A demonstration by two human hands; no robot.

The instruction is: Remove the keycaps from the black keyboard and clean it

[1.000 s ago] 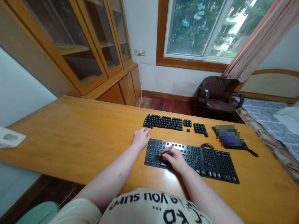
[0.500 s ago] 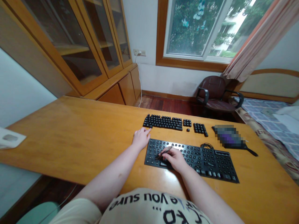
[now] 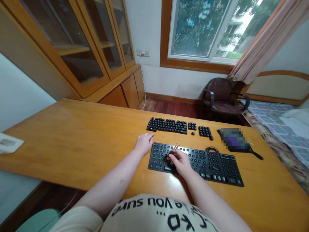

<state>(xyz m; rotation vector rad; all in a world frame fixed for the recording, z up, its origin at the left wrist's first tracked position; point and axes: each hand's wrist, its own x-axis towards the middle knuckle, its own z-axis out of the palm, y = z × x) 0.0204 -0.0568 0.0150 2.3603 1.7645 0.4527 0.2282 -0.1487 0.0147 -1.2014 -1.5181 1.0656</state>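
Observation:
A black keyboard (image 3: 200,162), stripped of most of its keycaps, lies on the wooden desk before me. Over its left part, my right hand (image 3: 181,161) is closed round a thin wire keycap puller (image 3: 173,149), whose wire ends stick out past the fingers. My left hand (image 3: 144,141) rests on the desk just beyond the keyboard's left corner, index finger stretched out and the other fingers loosely bent. Its fingertip is close to the lower left of a block of loose black keycaps (image 3: 167,125), laid out in keyboard order.
Smaller groups of keycaps (image 3: 205,132) lie right of the main block. The keyboard's coiled cable (image 3: 212,149) sits behind it. A dark pouch with a strap (image 3: 234,140), partly blurred, is at right. A white object (image 3: 11,143) stands at the desk's left edge.
My right hand has lifted slightly and turned, so the keycap puller stands more upright. My left hand has drawn back a little from the keycaps. The whole view has shifted slightly.

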